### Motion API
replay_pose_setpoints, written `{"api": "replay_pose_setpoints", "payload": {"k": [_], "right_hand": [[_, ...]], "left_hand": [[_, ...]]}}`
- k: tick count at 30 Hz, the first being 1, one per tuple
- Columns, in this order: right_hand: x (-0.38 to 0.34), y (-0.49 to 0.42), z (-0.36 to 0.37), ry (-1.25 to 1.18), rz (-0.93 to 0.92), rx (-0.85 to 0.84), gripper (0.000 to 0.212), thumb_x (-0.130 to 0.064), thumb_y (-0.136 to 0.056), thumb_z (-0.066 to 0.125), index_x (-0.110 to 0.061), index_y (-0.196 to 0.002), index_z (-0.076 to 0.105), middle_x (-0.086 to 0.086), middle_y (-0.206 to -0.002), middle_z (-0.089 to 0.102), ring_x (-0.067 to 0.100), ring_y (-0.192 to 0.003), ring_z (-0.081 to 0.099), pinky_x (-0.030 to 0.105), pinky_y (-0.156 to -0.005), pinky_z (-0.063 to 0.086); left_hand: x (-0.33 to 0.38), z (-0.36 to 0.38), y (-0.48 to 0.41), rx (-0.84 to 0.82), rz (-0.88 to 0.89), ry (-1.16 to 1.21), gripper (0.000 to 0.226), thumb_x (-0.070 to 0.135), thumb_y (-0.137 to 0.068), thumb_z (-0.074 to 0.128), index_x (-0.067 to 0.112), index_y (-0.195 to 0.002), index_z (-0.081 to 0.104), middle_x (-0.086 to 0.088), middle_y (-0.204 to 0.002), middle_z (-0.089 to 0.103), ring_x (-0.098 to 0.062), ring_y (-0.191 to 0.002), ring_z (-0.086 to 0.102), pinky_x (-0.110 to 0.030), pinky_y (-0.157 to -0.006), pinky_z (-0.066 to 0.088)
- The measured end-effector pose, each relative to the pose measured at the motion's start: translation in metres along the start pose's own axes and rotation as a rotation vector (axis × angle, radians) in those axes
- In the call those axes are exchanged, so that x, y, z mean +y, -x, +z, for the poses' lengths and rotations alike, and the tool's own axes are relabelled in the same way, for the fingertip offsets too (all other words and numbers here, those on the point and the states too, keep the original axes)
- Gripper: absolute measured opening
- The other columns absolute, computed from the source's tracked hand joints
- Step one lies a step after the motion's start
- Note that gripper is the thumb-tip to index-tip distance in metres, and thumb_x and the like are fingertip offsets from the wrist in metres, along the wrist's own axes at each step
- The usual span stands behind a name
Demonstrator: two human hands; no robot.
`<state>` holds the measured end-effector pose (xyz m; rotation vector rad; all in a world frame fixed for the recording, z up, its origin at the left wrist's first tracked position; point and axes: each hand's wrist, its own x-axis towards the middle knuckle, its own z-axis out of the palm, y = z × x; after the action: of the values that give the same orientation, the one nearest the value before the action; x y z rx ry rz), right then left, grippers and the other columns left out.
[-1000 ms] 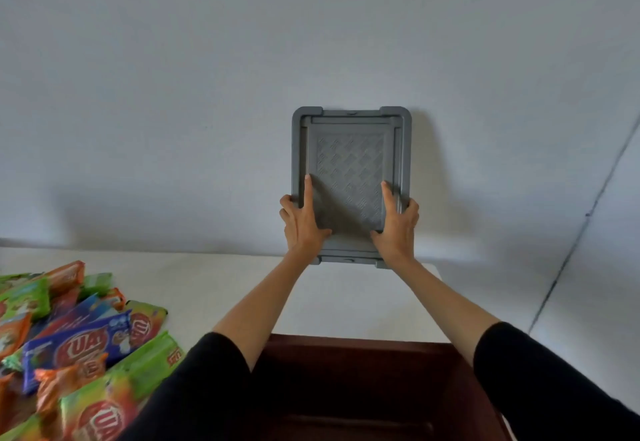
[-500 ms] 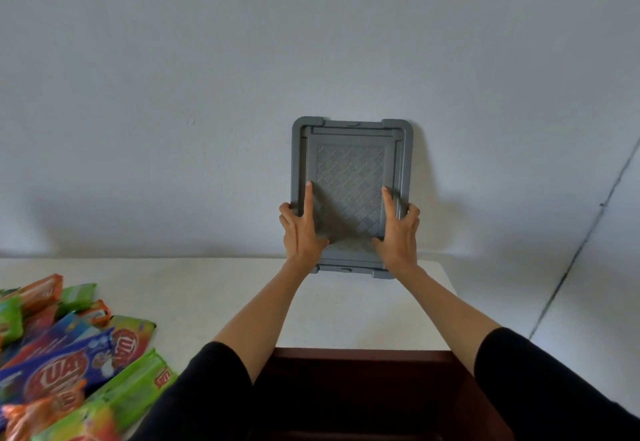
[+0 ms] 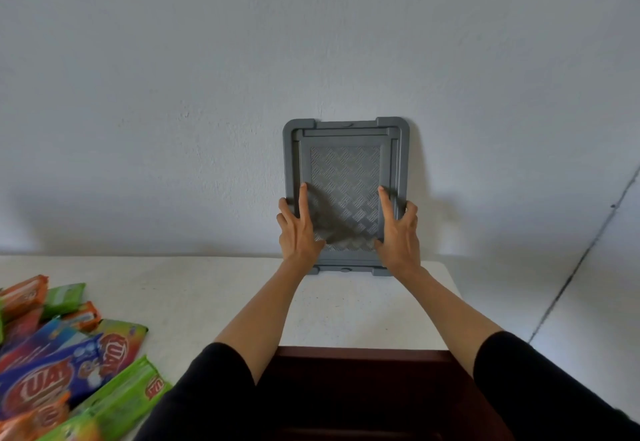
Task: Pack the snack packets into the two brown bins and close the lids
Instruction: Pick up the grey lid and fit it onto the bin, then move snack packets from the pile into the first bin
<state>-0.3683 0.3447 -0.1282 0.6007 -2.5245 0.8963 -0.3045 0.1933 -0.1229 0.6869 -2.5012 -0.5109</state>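
The grey lid [image 3: 346,160] stands upright, flat against the wall [image 3: 173,94] at the back of the white table [image 3: 194,298]; whether its lower edge sits on the tabletop I cannot tell. The person grips it low down by both sides. The left hand [image 3: 298,232] clasps the left rim, thumb stretched up the ribbed face and fingers curled round the edge. The right hand [image 3: 399,234] does the same on the right rim (a mirror of the other). Both arms reach forward over a brown bin [image 3: 360,392], which sits at the table's near edge, its inside dark. The black sleeves [image 3: 554,392] cover part of its rim. Snack packets [image 3: 65,364] in orange, green and blue lie heaped on the table's left, well apart from the lid.
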Motion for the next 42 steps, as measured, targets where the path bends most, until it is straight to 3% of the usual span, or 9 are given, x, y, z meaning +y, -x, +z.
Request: {"api": "replay_pose_setpoints", "payload": {"k": [4, 8, 13, 15, 19, 23, 30, 38, 42], "right_hand": [[-0.002, 0.002, -0.006, 0.035, 0.015, 0.000, 0.085, 0.000, -0.082, 0.063, -0.027, -0.148, 0.017, 0.024, -0.144, 0.018, 0.037, -0.131, 0.030, 0.040, -0.095, 0.048], [-0.008, 0.000, -0.015, 0.090, 0.002, 0.125, 0.073, -0.010, -0.078, 0.069, -0.021, -0.142, 0.036, 0.028, -0.143, 0.023, 0.041, -0.129, 0.031, 0.046, -0.095, 0.045], [-0.027, 0.003, -0.027, 0.068, -0.121, 0.156, 0.055, -0.004, -0.074, 0.069, -0.013, -0.126, 0.054, 0.024, -0.125, 0.043, 0.038, -0.114, 0.045, 0.046, -0.085, 0.050], [-0.041, 0.007, -0.026, 0.042, -0.167, 0.111, 0.052, -0.004, -0.075, 0.068, -0.013, -0.125, 0.054, 0.021, -0.123, 0.044, 0.035, -0.112, 0.046, 0.043, -0.084, 0.049], [-0.088, 0.023, -0.017, -0.040, -0.245, 0.025, 0.049, -0.007, -0.078, 0.064, -0.013, -0.126, 0.053, 0.018, -0.122, 0.044, 0.032, -0.111, 0.044, 0.036, -0.083, 0.048], [-0.151, 0.050, -0.002, -0.103, -0.356, -0.124, 0.049, -0.014, -0.082, 0.063, -0.016, -0.129, 0.049, 0.015, -0.124, 0.041, 0.029, -0.115, 0.041, 0.033, -0.083, 0.044], [-0.261, 0.125, 0.037, -0.234, -0.559, -0.478, 0.045, -0.020, -0.083, 0.062, -0.020, -0.126, 0.049, 0.011, -0.123, 0.041, 0.027, -0.119, 0.039, 0.036, -0.089, 0.041], [-0.325, 0.188, 0.062, -0.134, -0.837, -0.958, 0.059, -0.041, -0.080, 0.068, -0.022, -0.132, 0.046, 0.017, -0.128, 0.042, 0.032, -0.119, 0.045, 0.036, -0.097, 0.039], [-0.330, 0.196, 0.064, -0.096, -0.893, -1.034, 0.050, -0.038, -0.083, 0.065, -0.018, -0.127, 0.052, 0.013, -0.127, 0.051, 0.026, -0.117, 0.049, 0.028, -0.089, 0.038]], "left_hand": [[0.000, 0.000, 0.001, 0.008, 0.017, -0.047, 0.109, 0.035, -0.075, 0.074, 0.028, -0.148, -0.006, -0.019, -0.150, 0.005, -0.034, -0.129, 0.029, -0.041, -0.097, 0.045], [0.001, -0.010, -0.001, 0.123, 0.085, -0.062, 0.080, 0.049, -0.087, 0.054, 0.021, -0.148, 0.010, -0.017, -0.153, 0.005, -0.033, -0.138, 0.015, -0.045, -0.107, 0.030], [0.006, -0.051, -0.005, 0.218, 0.183, 0.059, 0.046, 0.035, -0.092, 0.049, 0.013, -0.131, 0.041, -0.013, -0.142, 0.029, -0.027, -0.126, 0.033, -0.040, -0.098, 0.039], [-0.003, -0.075, -0.005, 0.151, 0.227, -0.015, 0.035, 0.028, -0.092, 0.050, 0.011, -0.122, 0.049, -0.012, -0.131, 0.040, -0.026, -0.117, 0.043, -0.036, -0.088, 0.046], [-0.046, -0.128, 0.010, -0.075, 0.181, -0.053, 0.026, 0.027, -0.092, 0.050, 0.012, -0.110, 0.061, -0.008, -0.116, 0.055, -0.023, -0.107, 0.053, -0.031, -0.084, 0.041], [-0.109, -0.185, 0.047, -0.085, 0.016, -0.091, 0.022, 0.027, -0.090, 0.053, 0.016, -0.106, 0.064, -0.005, -0.112, 0.059, -0.021, -0.106, 0.054, -0.030, -0.086, 0.042], [-0.224, -0.269, 0.140, -0.031, -0.327, -0.134, 0.026, 0.021, -0.088, 0.056, 0.006, -0.109, 0.063, -0.012, -0.112, 0.063, -0.027, -0.105, 0.058, -0.033, -0.086, 0.045], [-0.287, -0.271, 0.235, -0.164, -0.656, -0.176, 0.055, 0.049, -0.084, 0.057, 0.030, -0.133, 0.042, -0.017, -0.149, 0.019, -0.037, -0.137, 0.020, -0.048, -0.111, 0.025], [-0.285, -0.256, 0.256, -0.121, -0.712, -0.136, 0.063, 0.048, -0.083, 0.059, 0.036, -0.138, 0.030, -0.017, -0.148, 0.018, -0.039, -0.134, 0.027, -0.050, -0.107, 0.032]]}}
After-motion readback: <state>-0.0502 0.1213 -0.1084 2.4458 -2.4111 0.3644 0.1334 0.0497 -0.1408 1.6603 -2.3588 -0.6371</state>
